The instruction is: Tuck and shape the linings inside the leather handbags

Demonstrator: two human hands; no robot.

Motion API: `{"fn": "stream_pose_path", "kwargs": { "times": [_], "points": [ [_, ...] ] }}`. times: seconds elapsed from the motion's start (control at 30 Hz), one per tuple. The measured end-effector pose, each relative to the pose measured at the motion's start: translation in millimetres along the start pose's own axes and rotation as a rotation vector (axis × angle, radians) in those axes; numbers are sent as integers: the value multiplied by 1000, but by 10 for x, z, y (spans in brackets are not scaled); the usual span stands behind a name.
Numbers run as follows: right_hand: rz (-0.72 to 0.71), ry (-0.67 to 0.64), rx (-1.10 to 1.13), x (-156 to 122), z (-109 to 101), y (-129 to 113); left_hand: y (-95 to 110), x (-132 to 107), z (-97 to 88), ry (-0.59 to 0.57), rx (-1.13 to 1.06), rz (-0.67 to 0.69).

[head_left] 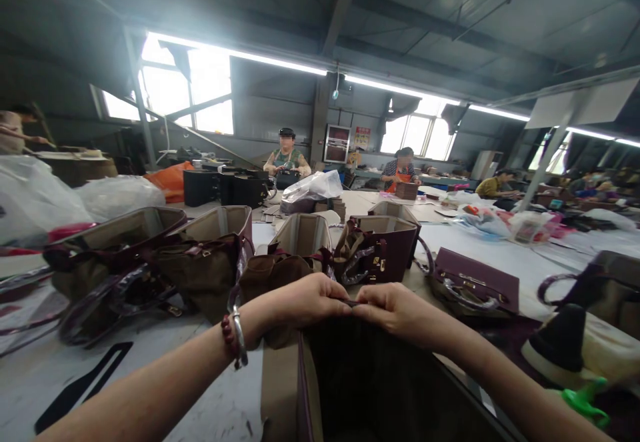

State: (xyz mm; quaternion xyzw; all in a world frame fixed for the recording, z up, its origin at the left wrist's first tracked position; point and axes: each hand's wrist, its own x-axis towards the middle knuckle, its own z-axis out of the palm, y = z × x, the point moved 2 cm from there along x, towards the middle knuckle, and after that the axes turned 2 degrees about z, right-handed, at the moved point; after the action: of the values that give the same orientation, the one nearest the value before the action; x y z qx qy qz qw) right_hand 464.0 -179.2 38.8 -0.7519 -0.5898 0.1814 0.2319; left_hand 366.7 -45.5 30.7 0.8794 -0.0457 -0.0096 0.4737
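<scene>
A handbag [360,379] with a dark inside and a burgundy edge stands open right in front of me. My left hand [311,301] pinches the far top edge of this bag between thumb and fingers. Close beside it, my right hand [393,305] pinches the same edge, the thumbs almost meeting. The bit of edge between the fingertips is small and mostly covered. Just beyond my hands sits a burgundy handbag [395,249] with metal fittings. An open brown bag [280,275] stands behind my left hand.
More bags [205,262] line the table to the left. At right lie a burgundy bag [477,279], a black-tipped bottle [560,339] and a green nozzle [586,402]. A black flat strip [83,385] lies at lower left. Co-workers [287,155] sit across the room.
</scene>
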Motion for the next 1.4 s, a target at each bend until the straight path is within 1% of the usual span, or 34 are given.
{"fn": "stream_pose_path", "kwargs": {
  "times": [0.1,0.17,0.23,0.33,0.53,0.77,0.87,1.0,1.17,1.23,1.3,1.33,1.4],
  "points": [
    [-67,37,-88,44,14,1,-15,-5,-26,-18,-14,-61],
    [-64,53,-95,42,15,31,-44,-8,-45,-29,-47,-94],
    [-48,78,-102,22,3,66,-76,-4,-60,-6,-91,-101],
    [-39,105,-123,-11,-21,102,-97,13,-56,32,-141,-96],
    [-49,112,-114,-29,-32,122,-48,32,-48,77,-71,-85],
    [-81,166,-156,-54,-40,115,-124,79,-32,64,-154,-45],
    [-68,201,-157,-82,-33,108,-132,80,3,91,-125,-56],
    [-26,245,-148,-150,-13,98,-91,43,54,107,-97,-61],
    [10,217,-126,-256,-29,71,21,11,139,145,30,-51],
    [27,217,-117,-325,-61,84,133,-3,208,170,95,-68],
    [52,250,-107,-445,-104,117,297,-24,287,180,141,-69],
    [63,272,-106,-529,-128,137,390,-38,321,179,145,-43],
    [103,314,-69,-737,-177,185,558,-74,360,180,130,77]
  ]
}}
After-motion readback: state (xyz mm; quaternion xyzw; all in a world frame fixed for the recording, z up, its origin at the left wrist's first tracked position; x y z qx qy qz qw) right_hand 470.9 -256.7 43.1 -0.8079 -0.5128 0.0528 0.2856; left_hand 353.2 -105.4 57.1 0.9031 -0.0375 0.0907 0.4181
